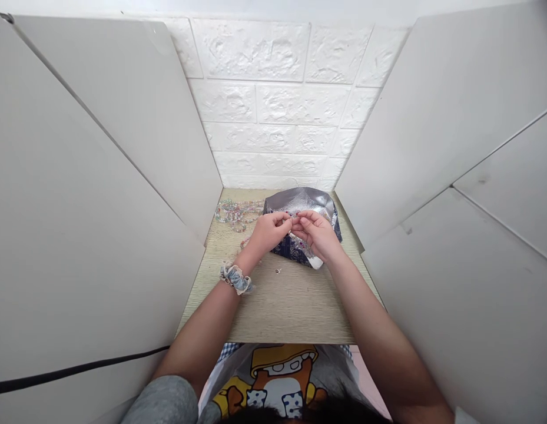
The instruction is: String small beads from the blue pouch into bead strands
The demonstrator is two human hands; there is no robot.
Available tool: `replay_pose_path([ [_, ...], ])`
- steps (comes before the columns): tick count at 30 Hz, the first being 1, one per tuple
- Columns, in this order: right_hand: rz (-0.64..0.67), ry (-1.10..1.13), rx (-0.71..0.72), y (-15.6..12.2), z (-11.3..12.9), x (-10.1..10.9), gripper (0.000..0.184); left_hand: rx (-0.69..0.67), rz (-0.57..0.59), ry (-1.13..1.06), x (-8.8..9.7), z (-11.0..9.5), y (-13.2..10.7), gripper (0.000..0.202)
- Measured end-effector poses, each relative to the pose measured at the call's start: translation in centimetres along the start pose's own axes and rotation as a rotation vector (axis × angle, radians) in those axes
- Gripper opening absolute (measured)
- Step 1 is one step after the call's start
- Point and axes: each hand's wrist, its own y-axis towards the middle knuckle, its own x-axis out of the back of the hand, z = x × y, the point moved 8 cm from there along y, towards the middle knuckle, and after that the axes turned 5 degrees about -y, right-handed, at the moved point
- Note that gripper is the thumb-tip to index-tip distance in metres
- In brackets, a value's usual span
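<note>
Left hand (267, 232) and right hand (315, 235) held close together, fingertips (285, 219) pinching a small bead strand (293, 217) just above a foil-lined bag (302, 200), seemingly to steady fine work, with loose bead strands (238, 215) lying beyond the left fingers

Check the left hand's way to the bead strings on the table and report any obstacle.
Nothing visible blocks it: the bead strings lie just left of the left hand, with the bag on its other side.
</note>
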Motion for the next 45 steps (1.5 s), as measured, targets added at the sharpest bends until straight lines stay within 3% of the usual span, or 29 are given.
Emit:
replay_pose_path([
  [45, 0.019, -0.065, -0.01, -0.06, -0.13, -0.05, 0.019, -0.012, -0.033, 0.026, 0.16, -0.04, -0.03, 0.028],
])
